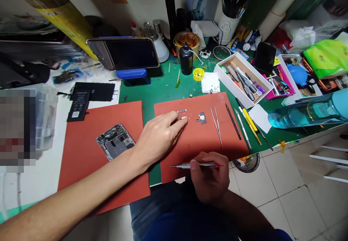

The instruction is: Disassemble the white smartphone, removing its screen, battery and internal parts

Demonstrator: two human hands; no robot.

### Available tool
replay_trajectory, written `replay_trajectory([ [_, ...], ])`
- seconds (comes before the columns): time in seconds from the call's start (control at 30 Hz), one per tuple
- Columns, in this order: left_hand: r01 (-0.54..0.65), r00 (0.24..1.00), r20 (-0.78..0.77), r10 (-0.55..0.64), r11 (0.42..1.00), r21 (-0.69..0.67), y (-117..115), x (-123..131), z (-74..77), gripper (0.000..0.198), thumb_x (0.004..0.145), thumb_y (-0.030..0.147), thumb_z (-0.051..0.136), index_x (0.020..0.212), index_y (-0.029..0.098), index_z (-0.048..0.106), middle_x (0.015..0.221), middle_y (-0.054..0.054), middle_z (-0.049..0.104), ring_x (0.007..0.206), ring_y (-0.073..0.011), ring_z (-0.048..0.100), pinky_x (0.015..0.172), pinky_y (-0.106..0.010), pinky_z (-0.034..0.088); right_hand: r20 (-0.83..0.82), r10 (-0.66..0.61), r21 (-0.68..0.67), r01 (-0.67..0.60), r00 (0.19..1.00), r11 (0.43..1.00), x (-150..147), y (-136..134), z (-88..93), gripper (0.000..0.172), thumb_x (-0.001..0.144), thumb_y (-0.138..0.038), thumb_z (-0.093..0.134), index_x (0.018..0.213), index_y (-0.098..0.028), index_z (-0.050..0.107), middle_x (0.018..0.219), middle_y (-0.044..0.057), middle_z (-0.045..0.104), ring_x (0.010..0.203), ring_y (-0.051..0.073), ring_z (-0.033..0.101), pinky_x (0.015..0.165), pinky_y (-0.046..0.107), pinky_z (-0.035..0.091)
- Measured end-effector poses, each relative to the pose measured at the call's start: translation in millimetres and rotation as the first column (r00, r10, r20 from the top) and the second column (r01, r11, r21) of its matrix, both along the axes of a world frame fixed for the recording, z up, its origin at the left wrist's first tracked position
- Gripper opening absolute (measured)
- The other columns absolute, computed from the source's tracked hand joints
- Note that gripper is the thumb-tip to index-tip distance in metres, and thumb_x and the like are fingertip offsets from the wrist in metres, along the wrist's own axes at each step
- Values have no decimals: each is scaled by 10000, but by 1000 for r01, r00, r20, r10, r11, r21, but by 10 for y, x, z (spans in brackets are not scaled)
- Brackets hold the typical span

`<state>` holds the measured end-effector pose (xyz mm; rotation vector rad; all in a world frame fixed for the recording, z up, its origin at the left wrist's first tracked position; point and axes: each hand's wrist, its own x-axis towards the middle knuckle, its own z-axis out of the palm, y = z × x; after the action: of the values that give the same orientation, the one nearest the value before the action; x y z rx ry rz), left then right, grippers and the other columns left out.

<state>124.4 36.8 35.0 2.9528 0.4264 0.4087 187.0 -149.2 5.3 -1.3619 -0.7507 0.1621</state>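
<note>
Head view shows a slim metal screwdriver (186, 166) above the near part of the right red mat (195, 139), its thin tip pointing left. It looks light and stiff, with a fine tip that would probably suffer from side loads; the ridged barrel seems the surest place to hold. The right hand (210, 175) has its fingers curled closed around it, thumb on that barrel.

Farther off on the same mat, a tiny pale part (184, 117) sits at the fingertips of the left hand (160, 132). Thumb and index finger are nearly together there; whether they pinch the part or only touch it, I cannot tell. It is probably almost weightless and easily flicked away, so its edges are the likely grip. Just beyond lies a small grey strip (182, 110), and little specks are scattered to the right.

Farther right come a flat dark piece (201, 118), likely thin and easily bent, best taken by its rim, then fine tweezers (217, 126).

To the left, on the left red mat (81, 143), an opened phone body (115, 142) lies partly behind the left forearm; its exposed insides look fragile, making the frame the safer hold.
</note>
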Motion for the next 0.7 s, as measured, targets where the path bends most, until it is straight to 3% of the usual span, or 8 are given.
replay_trajectory([
  [0.2, 18, 1000, 12, -19, 1000, 20, 47, -61, 31, 283, 1133, 222, 484, 1187, 183, 759, 995, -79, 747, 799, -185, 672, 643, -303, 494, 23, 44, -16, -43, 999, 999, 10, -29, -25, 299, 965, -101, 668, 1192, -261, 558, 783, -35, 672, 481, 120, 609, 433, 267, 532],
  [0.37, 134, 987, 80, -139, 989, 64, 92, -149, 50, 314, 1088, 114, 511, 1320, 154, 718, 1021, -82, 756, 821, -193, 682, 665, -320, 524, 16, 38, 4, -38, 999, 999, -11, -37, -44, 333, 953, -66, 669, 1211, -251, 568, 788, -33, 674, 472, 107, 574, 421, 256, 488],
  [0.47, 181, 982, 33, -186, 977, 110, 98, -156, 24, 354, 1090, 105, 480, 1361, 152, 703, 1070, -104, 768, 863, -221, 697, 715, -359, 551, -2, 64, 19, -64, 998, 998, -9, -38, -42, 380, 934, -29, 675, 1228, -249, 577, 806, -29, 681, 486, 109, 583, 429, 258, 483],
  [0.6, 157, 988, -29, -155, 980, 121, 88, -144, -3, 359, 1103, 134, 478, 1383, 173, 698, 1073, -99, 766, 858, -218, 691, 721, -351, 537, -8, 79, 31, -79, 997, 996, 17, -14, -6, 362, 939, -32, 657, 1214, -256, 588, 806, -29, 673, 494, 118, 598, 438, 265, 500],
  [0.7, 136, 991, -28, -134, 986, 98, 109, -167, 56, 392, 1093, 115, 467, 1412, 162, 689, 1055, -101, 755, 850, -224, 677, 713, -349, 523, 17, 56, 22, -56, 998, 998, 31, 2, 11, 335, 959, -55, 644, 1218, -259, 586, 795, -30, 672, 490, 122, 600, 443, 273, 521],
])
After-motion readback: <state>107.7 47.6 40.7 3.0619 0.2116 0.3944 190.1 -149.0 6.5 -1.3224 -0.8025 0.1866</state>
